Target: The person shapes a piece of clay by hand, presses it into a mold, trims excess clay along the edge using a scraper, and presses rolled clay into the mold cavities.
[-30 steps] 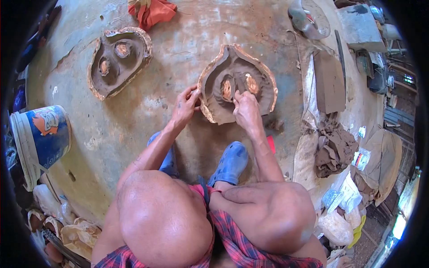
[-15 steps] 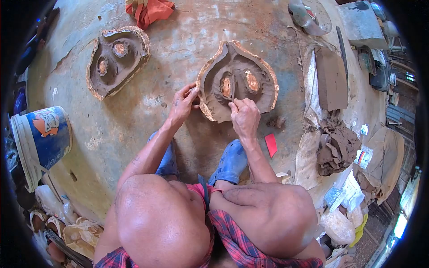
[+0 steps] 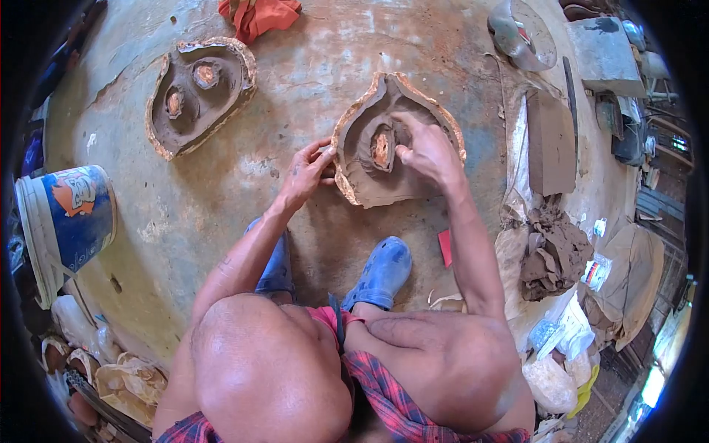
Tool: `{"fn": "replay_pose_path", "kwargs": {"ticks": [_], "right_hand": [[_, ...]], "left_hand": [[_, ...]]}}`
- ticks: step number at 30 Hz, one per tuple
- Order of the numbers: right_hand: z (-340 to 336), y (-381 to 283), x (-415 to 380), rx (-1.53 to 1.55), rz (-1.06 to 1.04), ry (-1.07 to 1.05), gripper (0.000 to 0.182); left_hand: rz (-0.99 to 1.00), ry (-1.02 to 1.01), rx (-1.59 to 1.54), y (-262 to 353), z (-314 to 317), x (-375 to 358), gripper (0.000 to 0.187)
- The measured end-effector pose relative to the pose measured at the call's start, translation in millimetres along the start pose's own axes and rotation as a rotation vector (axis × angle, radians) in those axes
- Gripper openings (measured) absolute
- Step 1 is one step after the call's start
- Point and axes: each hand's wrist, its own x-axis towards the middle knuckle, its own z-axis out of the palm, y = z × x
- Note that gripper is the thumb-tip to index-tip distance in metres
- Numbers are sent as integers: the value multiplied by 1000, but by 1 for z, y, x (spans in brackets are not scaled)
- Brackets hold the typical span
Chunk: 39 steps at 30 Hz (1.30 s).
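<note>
Clay mould (image 3: 367, 177), both hands (image 3: 369, 159) touching

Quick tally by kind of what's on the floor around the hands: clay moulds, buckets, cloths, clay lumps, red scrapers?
Clay moulds: 2, the near mould under the left hand and right hand, and the far mould
Bucket: 1
Red cloth: 1
Clay lump pile: 1
Red scraper: 1
Total: 6
</note>
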Motion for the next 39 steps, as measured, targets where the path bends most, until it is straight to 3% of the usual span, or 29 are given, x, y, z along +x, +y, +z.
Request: {"fn": "replay_pose_path", "kwargs": {"ticks": [2, 3, 20, 21, 22, 24, 25, 26, 27, 30, 33, 35, 37, 39], "right_hand": [[4, 10, 15, -128, -183, -226, 70], [1, 8, 18, -94, -133, -290, 88], [71, -5, -89, 10, 215, -119, 100], [70, -15, -95, -6, 255, -73, 80], [63, -18, -96, -8, 251, -68, 80], [46, -26, -98, 133, 289, -259, 45], [39, -31, -98, 130, 284, -258, 45], [33, -35, -96, 205, 307, -105, 30], [29, -38, -95, 281, 328, 44, 27], [9, -19, -69, 284, 348, 103, 28], [5, -14, -41, 438, 274, 32, 18], [5, -17, -25, 376, 219, 29, 14], [9, -18, -14, 316, 166, 24, 15], [15, -19, -6, 353, 58, -14, 38]], "left_hand": [[-30, -7, -23, 5, 2, 0, 45], [-54, -4, -9, 6, 2, 0, 47], [-57, 20, 36, 4, 4, -2, 47], [-56, 18, 34, 1, 3, -1, 47], [-55, 17, 35, -1, 1, 1, 47], [-57, 17, 34, -3, 0, 1, 47], [-61, 22, 45, -1, 0, 1, 47], [-64, 29, 53, 0, 1, 1, 47], [-61, 38, 47, -1, 1, 1, 47], [-47, 22, 33, -1, 1, 1, 47], [-62, 21, 42, -1, 2, 2, 45], [-66, 24, 24, 1, 3, 1, 46], [-74, 29, 8, 1, 3, 0, 46], [-65, 4, 0, 1, 3, 0, 46]]}}
